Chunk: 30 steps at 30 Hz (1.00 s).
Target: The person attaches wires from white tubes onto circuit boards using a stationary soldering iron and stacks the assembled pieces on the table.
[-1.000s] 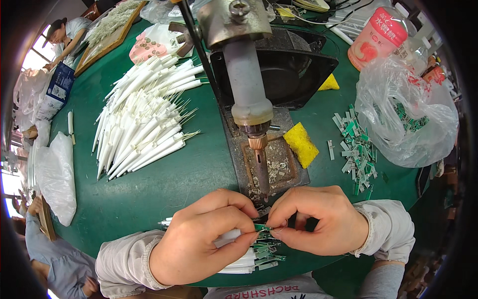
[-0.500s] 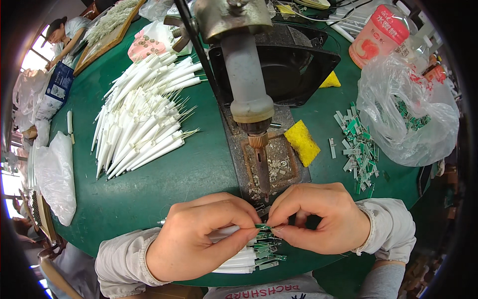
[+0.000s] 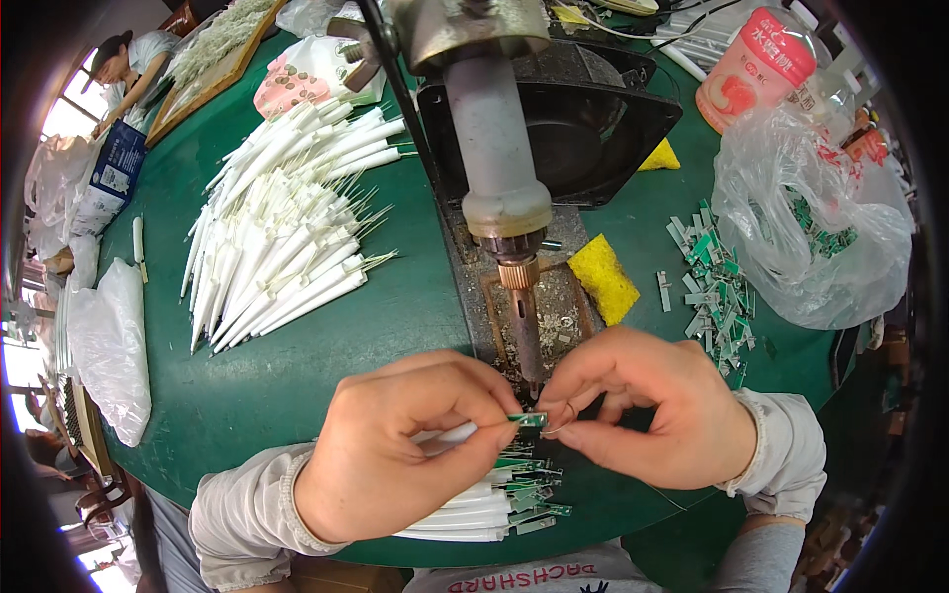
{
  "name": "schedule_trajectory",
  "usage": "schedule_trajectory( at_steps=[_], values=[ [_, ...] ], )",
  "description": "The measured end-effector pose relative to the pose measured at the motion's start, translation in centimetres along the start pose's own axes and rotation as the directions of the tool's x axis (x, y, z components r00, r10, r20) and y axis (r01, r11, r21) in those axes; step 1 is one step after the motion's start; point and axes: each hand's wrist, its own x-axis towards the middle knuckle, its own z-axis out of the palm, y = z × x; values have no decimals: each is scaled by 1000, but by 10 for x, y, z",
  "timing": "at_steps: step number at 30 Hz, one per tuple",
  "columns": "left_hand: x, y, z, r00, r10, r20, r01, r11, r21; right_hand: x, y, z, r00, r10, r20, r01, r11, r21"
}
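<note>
Both sets of fingertips pinch a small green circuit board (image 3: 528,419) on the end of a white cable, just under the soldering iron tip (image 3: 531,361). The left hand (image 3: 405,445) grips the cable side, the right hand (image 3: 647,410) the board. Finished white cables (image 3: 484,504) lie below; more white cables (image 3: 282,237) are heaped on the green table (image 3: 297,376).

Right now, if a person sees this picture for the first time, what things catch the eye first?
First the two hands low in the middle: the left hand pinches a white cable with a small green circuit board at its tip, and the right hand meets it under the soldering iron fixed above. Next, the big fan of white cables on the green table to the left, and the yellow sponge right of the iron.
</note>
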Motion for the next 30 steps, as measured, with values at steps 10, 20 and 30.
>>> schedule_trajectory(
  at_steps=[10,20,30],
  values=[
    [4,0,2,994,34,-100,-41,997,-65,2,2,4,989,-109,-103,93,985,-144],
    [5,2,2,991,65,-115,-74,994,-76,5,5,3,965,-235,-120,208,958,-200],
    [5,2,-1,987,122,-106,-122,993,9,5,9,4,946,-282,-159,251,949,-190]
  ],
)
